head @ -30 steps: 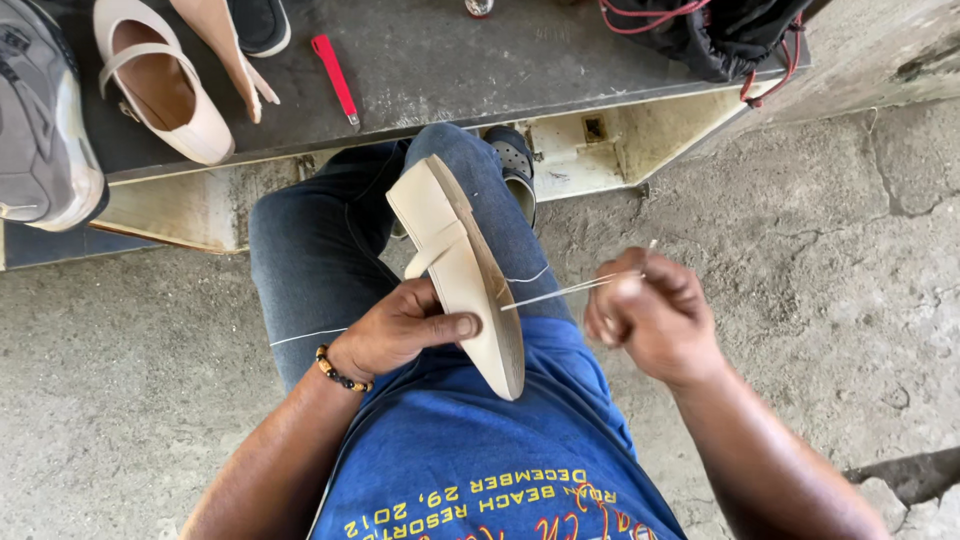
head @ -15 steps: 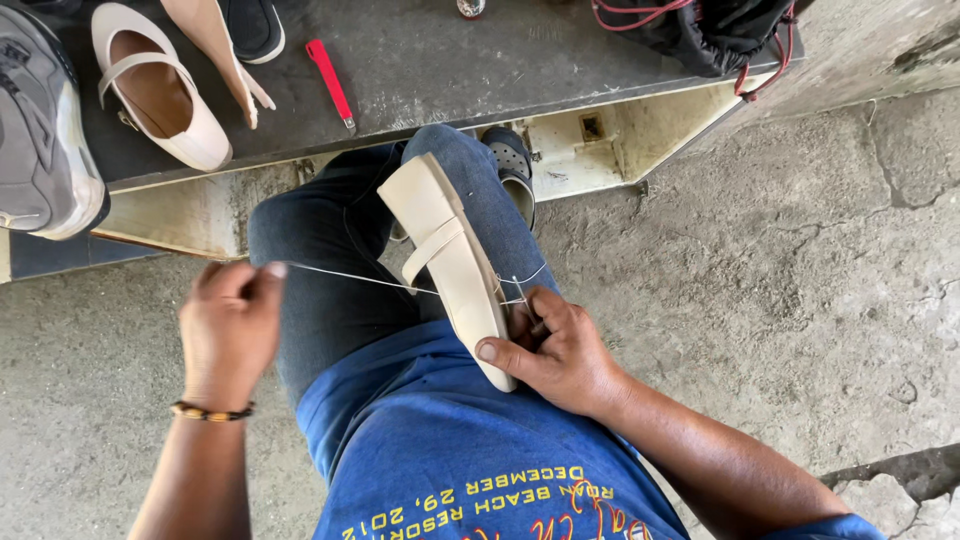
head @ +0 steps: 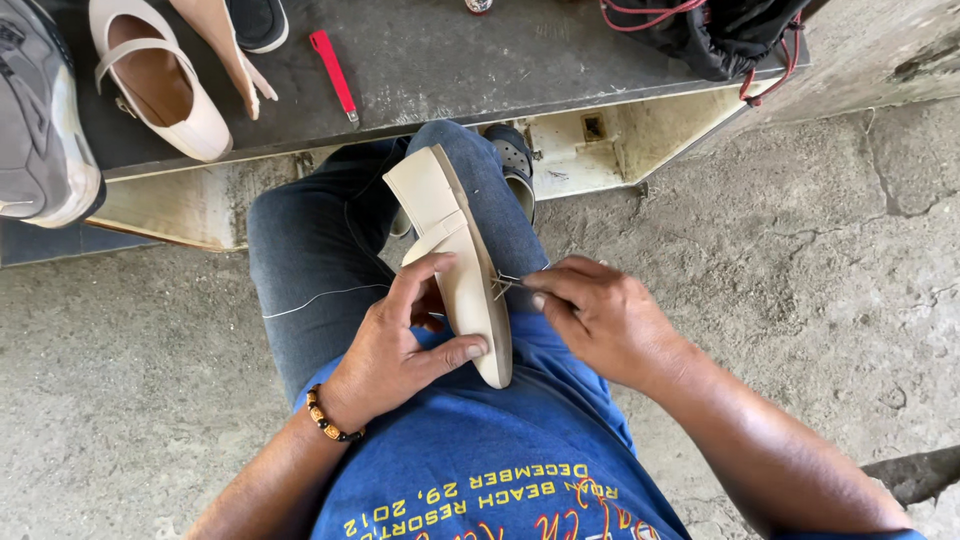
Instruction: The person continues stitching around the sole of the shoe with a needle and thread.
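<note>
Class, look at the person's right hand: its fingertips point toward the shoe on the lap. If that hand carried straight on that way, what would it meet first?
Probably the sole edge of the beige flat leather shoe, where the right hand already pinches thin thread; beyond it, the left hand. Depth is uncertain.

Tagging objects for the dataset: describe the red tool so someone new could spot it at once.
Start at the dark grey bench top across the top of the view, beyond the person's knees. Near its front edge, right of the cream strapped shoe and the black shoe, lies the red tool, slim and angled, with a small metal tip. It is the only red stick-shaped thing there.
</note>
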